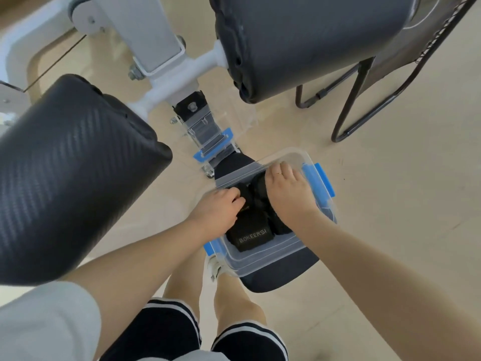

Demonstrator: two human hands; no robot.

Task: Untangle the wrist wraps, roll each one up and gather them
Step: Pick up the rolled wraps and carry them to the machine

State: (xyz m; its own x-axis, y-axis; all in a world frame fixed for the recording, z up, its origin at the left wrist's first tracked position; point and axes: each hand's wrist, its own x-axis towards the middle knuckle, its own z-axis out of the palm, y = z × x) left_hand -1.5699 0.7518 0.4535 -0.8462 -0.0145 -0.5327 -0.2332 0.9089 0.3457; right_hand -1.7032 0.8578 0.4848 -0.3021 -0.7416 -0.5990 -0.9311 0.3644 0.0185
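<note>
A clear plastic box (260, 260) with blue latches sits on a dark padded seat below me. Inside it lie black rolled wrist wraps; the nearest one (251, 234) shows white lettering. My left hand (217, 208) reaches into the box's left side, fingers curled onto a black wrap. My right hand (287, 192) lies palm down over another black wrap (260, 196) at the far right of the box, fingers spread toward the far wall. How each wrap ends under the hands is hidden.
Two large black padded rollers (67, 178) (299, 40) on a white metal frame (166, 82) stand left and ahead. The box's clear lid (205, 131) lies behind it. A black wire chair (364, 95) stands at right on the beige floor.
</note>
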